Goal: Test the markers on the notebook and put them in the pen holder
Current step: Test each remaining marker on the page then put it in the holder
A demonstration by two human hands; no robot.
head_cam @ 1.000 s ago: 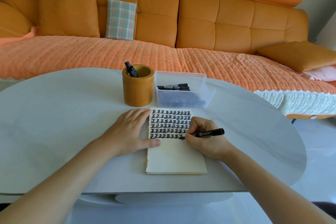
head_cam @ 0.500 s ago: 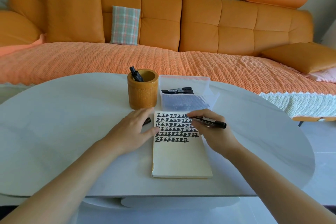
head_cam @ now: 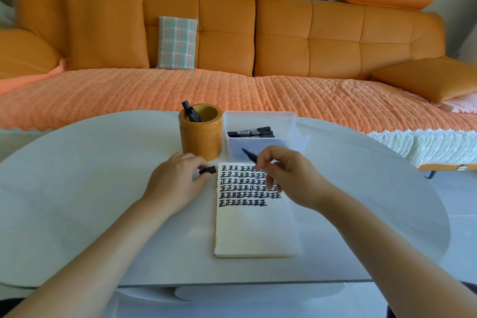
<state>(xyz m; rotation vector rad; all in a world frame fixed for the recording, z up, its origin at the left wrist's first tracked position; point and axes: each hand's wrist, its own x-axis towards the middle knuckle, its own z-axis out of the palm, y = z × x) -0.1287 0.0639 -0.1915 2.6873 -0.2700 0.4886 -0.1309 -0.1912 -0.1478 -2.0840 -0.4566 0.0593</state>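
Since the earlier frame: marker (head_cam: 249, 155) lifted off the notebook (head_cam: 255, 227), tip now aimed upper left. Right grip (head_cam: 291, 178) pinches the marker at frame centre; left grip (head_cam: 178, 183) pinches its cap (head_cam: 207, 170) just left of the page. Pen holder (head_cam: 201, 137) and clear box (head_cam: 260, 147) stand behind on the worktop (head_cam: 90, 162).

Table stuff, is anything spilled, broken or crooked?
Nothing stands out. The notebook lies flat and fairly straight, the pen holder stands upright, and no ink is spilled. The marker in the right hand is uncapped, and the left hand pinches its cap beside the notebook.
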